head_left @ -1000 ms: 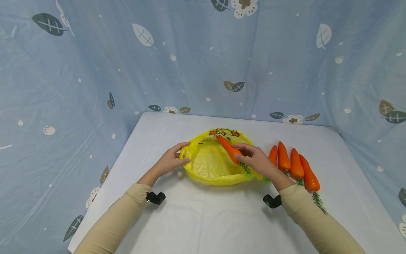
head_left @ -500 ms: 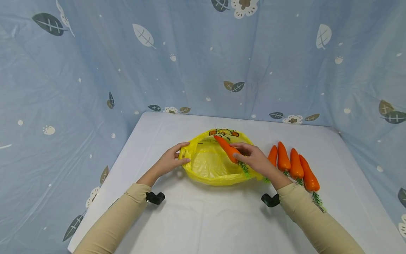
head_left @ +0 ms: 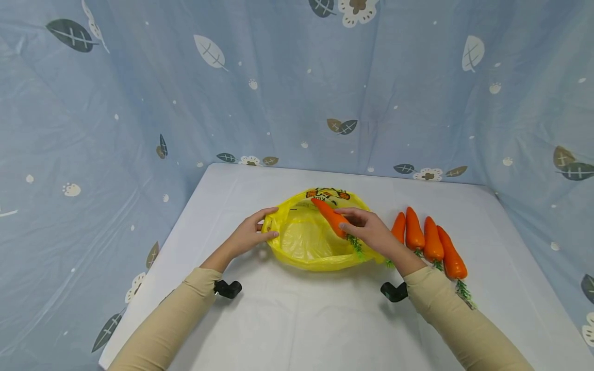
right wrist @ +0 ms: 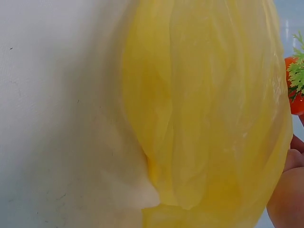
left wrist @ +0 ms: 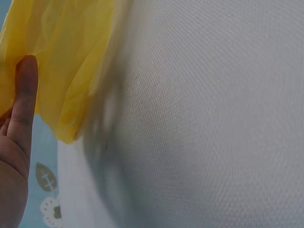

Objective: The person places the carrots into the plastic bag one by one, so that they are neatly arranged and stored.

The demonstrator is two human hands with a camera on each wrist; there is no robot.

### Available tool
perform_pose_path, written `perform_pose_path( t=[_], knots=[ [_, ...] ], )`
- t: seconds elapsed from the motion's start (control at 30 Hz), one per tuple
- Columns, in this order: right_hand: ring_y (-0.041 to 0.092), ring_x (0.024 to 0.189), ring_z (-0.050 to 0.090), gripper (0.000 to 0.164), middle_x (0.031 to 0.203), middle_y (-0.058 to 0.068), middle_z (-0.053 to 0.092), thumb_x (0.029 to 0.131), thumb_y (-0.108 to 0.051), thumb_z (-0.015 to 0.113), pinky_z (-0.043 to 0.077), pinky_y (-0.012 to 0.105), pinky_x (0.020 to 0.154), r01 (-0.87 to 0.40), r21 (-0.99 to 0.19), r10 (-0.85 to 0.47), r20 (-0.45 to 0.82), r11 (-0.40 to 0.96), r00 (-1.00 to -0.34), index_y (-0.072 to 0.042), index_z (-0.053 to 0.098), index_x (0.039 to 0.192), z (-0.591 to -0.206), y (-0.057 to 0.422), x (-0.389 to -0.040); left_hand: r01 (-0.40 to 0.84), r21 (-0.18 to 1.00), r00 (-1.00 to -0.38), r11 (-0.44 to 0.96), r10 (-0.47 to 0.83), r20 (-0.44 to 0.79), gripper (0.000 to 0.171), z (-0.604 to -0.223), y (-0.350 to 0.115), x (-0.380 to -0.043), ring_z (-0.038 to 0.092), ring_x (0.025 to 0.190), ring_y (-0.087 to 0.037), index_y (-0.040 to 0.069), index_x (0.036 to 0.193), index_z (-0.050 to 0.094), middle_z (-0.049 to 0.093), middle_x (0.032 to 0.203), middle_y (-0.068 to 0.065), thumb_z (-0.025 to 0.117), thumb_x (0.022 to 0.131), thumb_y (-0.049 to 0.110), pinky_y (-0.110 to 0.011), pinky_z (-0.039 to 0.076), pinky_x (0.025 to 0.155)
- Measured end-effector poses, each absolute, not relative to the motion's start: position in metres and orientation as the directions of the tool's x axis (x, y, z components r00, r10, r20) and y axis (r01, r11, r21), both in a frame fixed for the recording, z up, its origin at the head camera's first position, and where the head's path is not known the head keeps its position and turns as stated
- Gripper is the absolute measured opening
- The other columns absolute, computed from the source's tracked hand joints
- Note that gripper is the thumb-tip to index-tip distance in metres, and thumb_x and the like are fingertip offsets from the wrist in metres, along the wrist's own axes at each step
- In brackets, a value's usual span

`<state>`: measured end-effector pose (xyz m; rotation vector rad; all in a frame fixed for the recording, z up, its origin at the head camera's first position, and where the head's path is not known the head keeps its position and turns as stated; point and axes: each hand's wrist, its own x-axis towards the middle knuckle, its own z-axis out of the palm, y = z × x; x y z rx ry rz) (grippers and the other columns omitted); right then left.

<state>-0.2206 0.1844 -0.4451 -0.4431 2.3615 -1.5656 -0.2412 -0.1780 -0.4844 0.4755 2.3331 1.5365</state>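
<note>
A yellow plastic bag [head_left: 303, 263] stands on the table with its mouth spread wide and printing on its far inner side. My left hand [head_left: 248, 237] holds the bag's left edge, and the left wrist view shows a finger [left wrist: 26, 95] against the yellow film. With thumb and fingers, my right hand [head_left: 371, 232] grips an orange carrot [head_left: 330, 216] over the bag's mouth. The carrot's tip points away to the left and its green leaves hang towards me. In the right wrist view the bag [right wrist: 209, 104] hides most of that hand.
Several more carrots [head_left: 433, 239] lie side by side to the right of the bag, one partly hidden by my right hand. A white-covered table [head_left: 297, 319] lies beneath, with a patterned blue curtain [head_left: 278, 103] behind it.
My right hand has shifted slightly left with the carrot, further over the bag's mouth. The left hand and the bag show almost no movement.
</note>
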Motion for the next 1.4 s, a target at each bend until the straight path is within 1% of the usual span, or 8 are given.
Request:
perform_pose_path(
  t=[0.1, 0.27, 0.37, 0.53, 0.63, 0.9, 1.13, 1.4],
  knots=[
    [0.027, 0.106, 0.061, 0.048, 0.123, 0.011, 0.066, 0.101, -0.033, 0.065, 0.053, 0.035, 0.092, -0.092, -0.925, -0.398, -0.068, 0.370, -0.915, -0.015, 0.057, 0.145, -0.445, 0.182, -0.221, 0.107, 0.924, -0.897, 0.368, 0.436, -0.069, 0.073, -0.484, -0.178, -0.241, 0.061, 0.123, -0.033, 0.020, 0.157, 0.039, 0.036, 0.161, -0.009, 0.076, 0.094, 0.021, -0.036, 0.058, 0.088],
    [0.027, 0.103, 0.061, 0.048, 0.118, 0.011, 0.067, 0.101, -0.035, 0.065, 0.053, 0.036, 0.090, -0.090, -0.924, -0.402, -0.072, 0.370, -0.913, -0.015, 0.057, 0.145, -0.445, 0.179, -0.223, 0.113, 0.926, -0.896, 0.361, 0.441, -0.063, 0.072, -0.484, -0.179, -0.241, 0.062, 0.123, -0.034, 0.019, 0.157, 0.039, 0.036, 0.160, -0.009, 0.075, 0.095, 0.020, -0.036, 0.059, 0.088],
    [0.026, 0.103, 0.061, 0.049, 0.119, 0.010, 0.067, 0.101, -0.037, 0.065, 0.053, 0.037, 0.091, -0.079, -0.923, -0.393, -0.083, 0.378, -0.916, -0.016, 0.057, 0.145, -0.445, 0.177, -0.224, 0.118, 0.927, -0.894, 0.356, 0.445, -0.057, 0.072, -0.484, -0.179, -0.241, 0.062, 0.123, -0.034, 0.019, 0.157, 0.039, 0.036, 0.160, -0.010, 0.075, 0.095, 0.020, -0.035, 0.059, 0.087],
    [0.026, 0.109, 0.061, 0.051, 0.122, 0.009, 0.067, 0.099, -0.043, 0.066, 0.050, 0.045, 0.099, -0.022, -0.915, -0.354, -0.134, 0.404, -0.926, -0.021, 0.058, 0.145, -0.445, 0.173, -0.227, 0.121, 0.926, -0.893, 0.357, 0.446, -0.056, 0.072, -0.485, -0.178, -0.241, 0.062, 0.122, -0.034, 0.018, 0.157, 0.039, 0.036, 0.160, -0.010, 0.075, 0.095, 0.020, -0.035, 0.059, 0.087],
    [0.027, 0.111, 0.060, 0.053, 0.122, 0.010, 0.068, 0.098, -0.044, 0.067, 0.048, 0.048, 0.103, 0.022, -0.912, -0.327, -0.169, 0.409, -0.930, -0.021, 0.058, 0.144, -0.446, 0.170, -0.230, 0.119, 0.925, -0.893, 0.361, 0.445, -0.059, 0.072, -0.484, -0.178, -0.240, 0.062, 0.121, -0.033, 0.018, 0.157, 0.039, 0.036, 0.160, -0.010, 0.075, 0.095, 0.020, -0.035, 0.059, 0.087],
    [0.027, 0.109, 0.060, 0.052, 0.123, 0.011, 0.067, 0.098, -0.043, 0.068, 0.048, 0.046, 0.102, 0.080, -0.917, -0.295, -0.207, 0.390, -0.933, -0.020, 0.059, 0.143, -0.448, 0.163, -0.235, 0.122, 0.918, -0.895, 0.377, 0.441, -0.063, 0.072, -0.483, -0.178, -0.240, 0.063, 0.121, -0.033, 0.019, 0.157, 0.039, 0.037, 0.160, -0.010, 0.075, 0.095, 0.021, -0.035, 0.059, 0.088],
    [0.027, 0.110, 0.059, 0.051, 0.127, 0.013, 0.065, 0.101, -0.037, 0.065, 0.049, 0.044, 0.098, 0.104, -0.924, -0.288, -0.220, 0.368, -0.932, -0.018, 0.056, 0.147, -0.448, 0.160, -0.234, 0.119, 0.919, -0.895, 0.375, 0.441, -0.064, 0.072, -0.482, -0.178, -0.239, 0.062, 0.122, -0.033, 0.020, 0.157, 0.039, 0.036, 0.160, -0.009, 0.074, 0.095, 0.020, -0.035, 0.059, 0.088],
    [0.028, 0.115, 0.058, 0.052, 0.133, 0.013, 0.063, 0.098, -0.042, 0.067, 0.048, 0.044, 0.101, 0.120, -0.926, -0.277, -0.228, 0.357, -0.934, -0.021, 0.058, 0.145, -0.449, 0.158, -0.235, 0.122, 0.920, -0.895, 0.373, 0.442, -0.061, 0.072, -0.484, -0.178, -0.240, 0.063, 0.121, -0.033, 0.019, 0.157, 0.039, 0.036, 0.161, -0.010, 0.075, 0.095, 0.021, -0.035, 0.059, 0.088]
  ],
)
